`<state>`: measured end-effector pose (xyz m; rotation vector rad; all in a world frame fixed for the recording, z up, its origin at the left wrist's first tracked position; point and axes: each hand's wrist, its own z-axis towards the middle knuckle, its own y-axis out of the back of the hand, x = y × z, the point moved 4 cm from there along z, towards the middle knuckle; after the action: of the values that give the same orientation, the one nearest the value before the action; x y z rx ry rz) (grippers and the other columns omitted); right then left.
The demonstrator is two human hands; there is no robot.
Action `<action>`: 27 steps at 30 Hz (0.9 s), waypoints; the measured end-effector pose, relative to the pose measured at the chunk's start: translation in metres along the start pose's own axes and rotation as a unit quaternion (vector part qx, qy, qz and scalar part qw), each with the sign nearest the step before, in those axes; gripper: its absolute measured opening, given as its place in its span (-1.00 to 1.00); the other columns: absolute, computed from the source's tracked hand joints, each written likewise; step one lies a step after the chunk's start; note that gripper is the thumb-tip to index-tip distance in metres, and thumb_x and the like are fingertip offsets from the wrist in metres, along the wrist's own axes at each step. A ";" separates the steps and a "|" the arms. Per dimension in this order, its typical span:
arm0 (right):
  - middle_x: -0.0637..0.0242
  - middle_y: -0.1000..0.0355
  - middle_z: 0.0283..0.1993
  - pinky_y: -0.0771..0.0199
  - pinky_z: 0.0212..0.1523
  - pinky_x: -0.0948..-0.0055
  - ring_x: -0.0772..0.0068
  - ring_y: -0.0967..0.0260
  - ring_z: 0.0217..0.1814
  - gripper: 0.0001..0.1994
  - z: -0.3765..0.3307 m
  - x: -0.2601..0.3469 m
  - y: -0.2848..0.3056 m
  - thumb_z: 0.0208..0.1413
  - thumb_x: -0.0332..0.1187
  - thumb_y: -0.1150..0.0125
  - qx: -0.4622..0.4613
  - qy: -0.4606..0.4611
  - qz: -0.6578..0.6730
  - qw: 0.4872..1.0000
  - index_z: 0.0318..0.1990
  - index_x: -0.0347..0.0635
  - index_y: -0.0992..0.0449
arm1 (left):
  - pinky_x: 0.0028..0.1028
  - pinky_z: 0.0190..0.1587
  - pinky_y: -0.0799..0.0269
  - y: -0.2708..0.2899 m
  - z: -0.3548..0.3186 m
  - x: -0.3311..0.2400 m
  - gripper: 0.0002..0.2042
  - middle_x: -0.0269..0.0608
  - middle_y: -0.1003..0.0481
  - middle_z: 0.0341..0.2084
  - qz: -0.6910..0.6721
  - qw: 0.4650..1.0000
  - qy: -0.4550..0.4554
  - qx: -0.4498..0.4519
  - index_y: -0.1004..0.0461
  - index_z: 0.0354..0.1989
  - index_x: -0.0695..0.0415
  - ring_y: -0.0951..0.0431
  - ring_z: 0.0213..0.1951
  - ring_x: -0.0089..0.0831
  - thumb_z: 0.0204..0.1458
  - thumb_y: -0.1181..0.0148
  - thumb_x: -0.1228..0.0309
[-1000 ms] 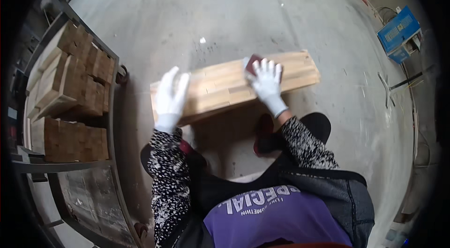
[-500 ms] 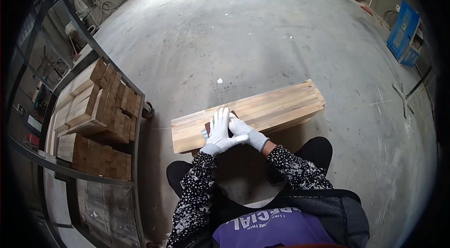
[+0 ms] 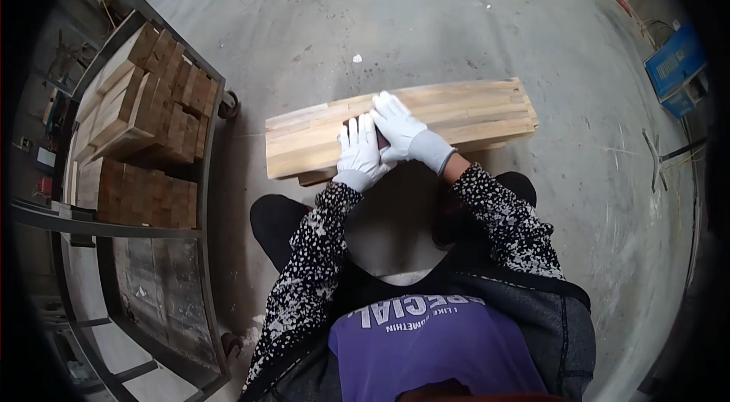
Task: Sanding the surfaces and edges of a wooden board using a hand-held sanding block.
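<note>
The small dark block (image 3: 378, 136) sits near the middle of the frame, almost wholly covered by your two gloved hands, on top of the long wooden panel (image 3: 426, 122). That panel lies across the picture, its long axis running from the left-centre up slightly toward the right, raised a little off the concrete floor (image 3: 426, 14) on something beneath that you can barely see. Your left hand (image 3: 359, 151) lies flat with fingers spread over the left of the block, and your right hand (image 3: 401, 128) overlaps it from the upper right, so both press down on it together; neither grip is clenched into a fist, and how far the fingers curl round the block's edges I cannot tell. The block lies directly ahead of both arms, at about equal reach, with more bare panel to the right of your hands than to the left. Your dark trousers show on either side below the panel. Off at the upper left of the frame a metal cart (image 3: 205, 174) carries stacked wood blocks (image 3: 144, 98), well apart from your hands.
</note>
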<state>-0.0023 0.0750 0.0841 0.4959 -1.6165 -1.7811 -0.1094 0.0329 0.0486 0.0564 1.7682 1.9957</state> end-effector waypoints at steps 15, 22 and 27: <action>-0.08 -0.21 0.26 0.16 0.39 -0.06 -0.03 -0.10 0.35 -0.25 -0.075 -0.074 0.112 -0.05 0.09 -0.27 -0.242 -0.162 -0.011 0.957 0.18 -0.30 -0.32 | 0.09 0.28 0.07 0.008 0.014 -0.023 -0.07 0.37 -0.11 0.21 0.154 0.986 -0.019 0.067 -0.05 0.32 0.25 -0.07 0.25 0.25 -0.09 -0.17 -0.19; -0.07 -0.23 0.24 0.12 0.39 -0.04 -0.04 -0.13 0.32 -0.32 -0.076 -0.086 0.094 -0.01 0.10 -0.20 -0.215 -0.179 -0.064 0.958 0.15 -0.22 -0.37 | -0.10 0.28 -0.06 0.024 0.022 -0.028 -0.13 0.34 -0.11 0.22 0.046 0.991 -0.054 0.116 -0.08 0.27 0.32 -0.12 0.25 0.14 -0.07 -0.26 -0.06; -0.06 -0.24 0.24 0.11 0.39 -0.02 -0.02 -0.13 0.32 -0.33 -0.083 -0.089 0.094 0.00 0.09 -0.20 -0.217 -0.188 -0.061 0.956 0.16 -0.22 -0.37 | -0.12 0.19 -0.22 0.029 0.028 -0.015 -0.36 0.17 -0.21 0.18 -0.010 0.992 -0.061 0.111 -0.06 0.30 0.23 -0.24 0.19 0.08 0.09 -0.11 0.22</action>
<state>0.1367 0.0766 0.1485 0.0502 -1.3823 -2.3534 -0.0956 0.0511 0.0847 0.2267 1.8959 1.7347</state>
